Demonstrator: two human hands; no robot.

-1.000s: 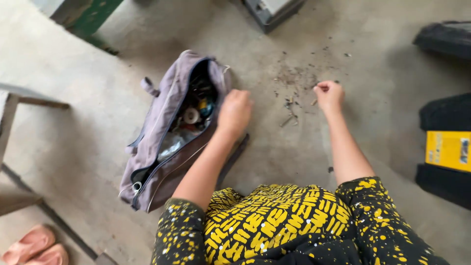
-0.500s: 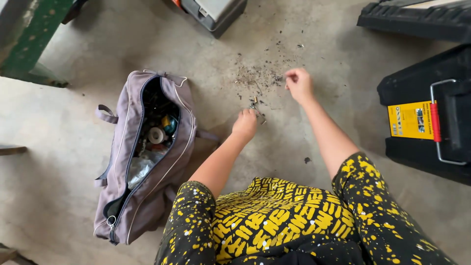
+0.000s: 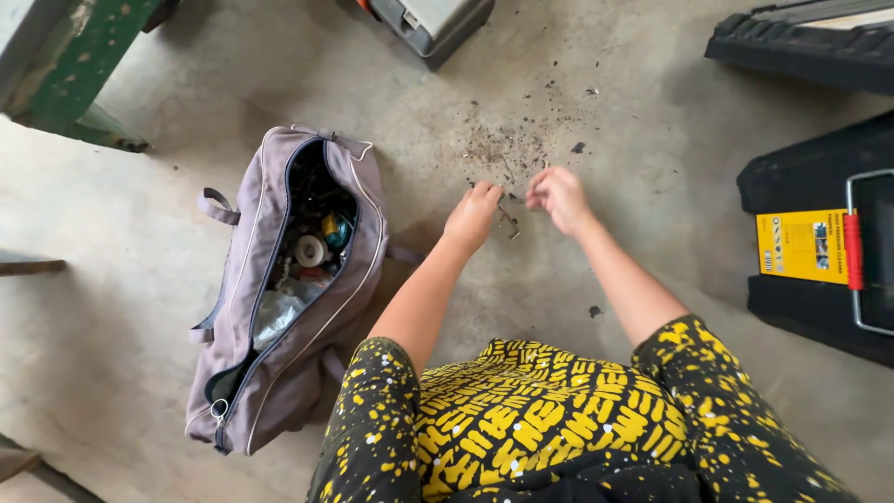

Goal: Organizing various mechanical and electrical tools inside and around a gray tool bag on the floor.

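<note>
My left hand [image 3: 473, 215] is low over the concrete floor, fingers curled at several small metal pieces [image 3: 507, 219] lying there. My right hand [image 3: 555, 197] is close beside it, fingers pinched together; what it pinches is too small to make out. A scatter of dark debris [image 3: 507, 146] lies just beyond both hands. To the left an open grey zip bag [image 3: 284, 279] lies on the floor, filled with tape rolls, small tools and a plastic wrap.
A black toolbox [image 3: 819, 237] with a yellow label and red handle sits at right, with another black case [image 3: 805, 42] above it. A grey box [image 3: 428, 20] stands at the top, a green metal frame [image 3: 70, 70] at the top left. A small dark bit [image 3: 594, 311] lies near my right arm.
My left hand left the bag's rim and moved right to the metal pieces. My right hand came down and left toward it. The view shifted right, showing the toolbox.
</note>
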